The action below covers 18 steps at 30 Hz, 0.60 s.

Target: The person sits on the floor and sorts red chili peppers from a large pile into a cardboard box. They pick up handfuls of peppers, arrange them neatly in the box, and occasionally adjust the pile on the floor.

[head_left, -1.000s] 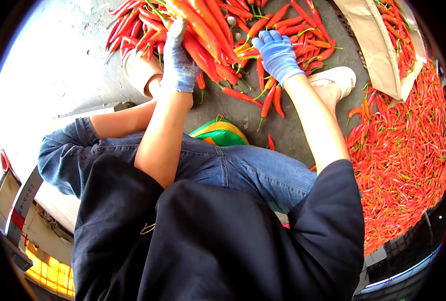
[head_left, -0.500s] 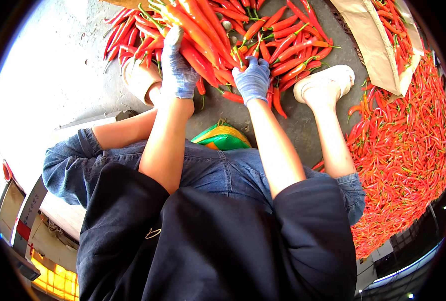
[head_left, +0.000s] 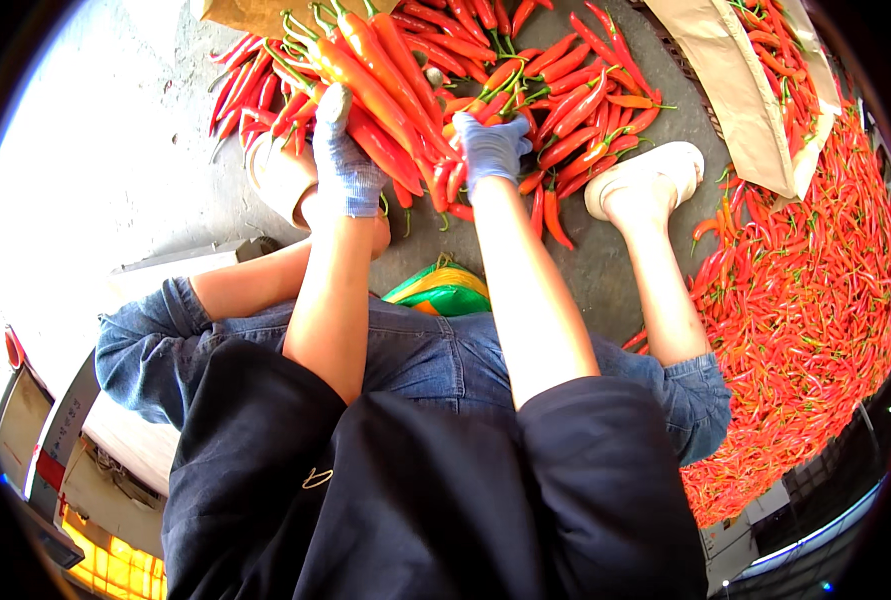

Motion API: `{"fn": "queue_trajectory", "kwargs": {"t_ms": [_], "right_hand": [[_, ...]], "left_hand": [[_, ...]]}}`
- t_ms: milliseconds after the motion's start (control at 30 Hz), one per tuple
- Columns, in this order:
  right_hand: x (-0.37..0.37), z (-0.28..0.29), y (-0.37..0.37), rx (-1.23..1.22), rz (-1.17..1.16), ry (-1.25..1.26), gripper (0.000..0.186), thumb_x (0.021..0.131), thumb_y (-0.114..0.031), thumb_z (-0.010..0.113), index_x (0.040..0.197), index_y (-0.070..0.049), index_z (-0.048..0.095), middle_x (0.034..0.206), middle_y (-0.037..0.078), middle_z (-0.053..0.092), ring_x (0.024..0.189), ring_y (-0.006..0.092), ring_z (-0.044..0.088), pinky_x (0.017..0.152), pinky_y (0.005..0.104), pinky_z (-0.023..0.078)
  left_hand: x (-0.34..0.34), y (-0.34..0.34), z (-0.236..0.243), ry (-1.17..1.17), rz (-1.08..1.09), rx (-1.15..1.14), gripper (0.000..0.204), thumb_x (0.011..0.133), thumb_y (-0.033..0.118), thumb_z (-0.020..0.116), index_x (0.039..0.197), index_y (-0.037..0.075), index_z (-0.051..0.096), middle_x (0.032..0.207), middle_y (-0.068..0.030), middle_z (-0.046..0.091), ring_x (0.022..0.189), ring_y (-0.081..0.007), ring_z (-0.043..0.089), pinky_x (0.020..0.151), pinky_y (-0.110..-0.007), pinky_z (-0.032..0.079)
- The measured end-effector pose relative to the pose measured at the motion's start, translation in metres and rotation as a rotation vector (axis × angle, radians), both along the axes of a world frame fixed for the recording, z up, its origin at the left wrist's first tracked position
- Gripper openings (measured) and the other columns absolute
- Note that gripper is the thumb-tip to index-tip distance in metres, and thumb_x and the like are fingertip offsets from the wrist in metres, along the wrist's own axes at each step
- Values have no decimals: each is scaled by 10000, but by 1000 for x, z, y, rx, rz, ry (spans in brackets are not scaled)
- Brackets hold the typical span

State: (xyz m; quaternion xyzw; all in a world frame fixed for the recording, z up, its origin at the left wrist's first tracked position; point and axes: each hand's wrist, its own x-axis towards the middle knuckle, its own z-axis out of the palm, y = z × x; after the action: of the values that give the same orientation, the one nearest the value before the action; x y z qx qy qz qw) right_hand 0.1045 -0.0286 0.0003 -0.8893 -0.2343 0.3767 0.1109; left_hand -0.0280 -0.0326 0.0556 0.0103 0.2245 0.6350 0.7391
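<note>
Green-and-yellow bundle [head_left: 450, 299], pale shoes [head_left: 679, 163], grey floor [head_left: 602, 275]

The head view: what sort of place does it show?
Possibly a produce warehouse or wholesale market: a large heap of red chili peppers, loose chilies spread on a grey floor.

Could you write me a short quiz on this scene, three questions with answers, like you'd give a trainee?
1. True or false: the left hand and the right hand are both gloved.

2. What does the left hand hold?
A) a knife
B) a bunch of red peppers
C) a cup

3. Fill in the blank: the large pepper heap spreads along the ____ side of the view.

Key: 1. true; 2. B; 3. right
</note>
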Motion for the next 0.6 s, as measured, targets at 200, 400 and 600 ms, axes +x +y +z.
{"fn": "queue_trajectory", "kwargs": {"t_ms": [200, 400, 600], "right_hand": [[-8, -2, -10, 181, -103, 115, 789, 672, -222, 724, 1292, 7, 292, 1220, 262, 419, 1037, 340, 540, 851, 406, 470], [-20, -24, -14, 453, -502, 686, 685, 714, -140, 711, 1277, 28, 358, 1135, 171, 543, 953, 236, 575, 863, 332, 453], [-32, -25, 5, 645, -673, 673, 427, 696, -62, 708, 1076, -39, 515, 909, 64, 601, 765, 192, 572, 738, 304, 482]], "left_hand": [[6, -1, -11, 41, 29, -61, 709, 738, 327, 691, 1299, 27, 378, 1219, -176, 509, 1077, -347, 525, 943, -465, 432], [8, -4, 6, 114, -38, -60, 699, 751, 321, 671, 1303, 17, 369, 1217, -195, 507, 1074, -342, 531, 929, -460, 444], [-5, -9, 24, 262, 5, -127, 728, 744, 325, 664, 1325, 26, 343, 1235, -198, 488, 1078, -362, 524, 926, -472, 442]]}}
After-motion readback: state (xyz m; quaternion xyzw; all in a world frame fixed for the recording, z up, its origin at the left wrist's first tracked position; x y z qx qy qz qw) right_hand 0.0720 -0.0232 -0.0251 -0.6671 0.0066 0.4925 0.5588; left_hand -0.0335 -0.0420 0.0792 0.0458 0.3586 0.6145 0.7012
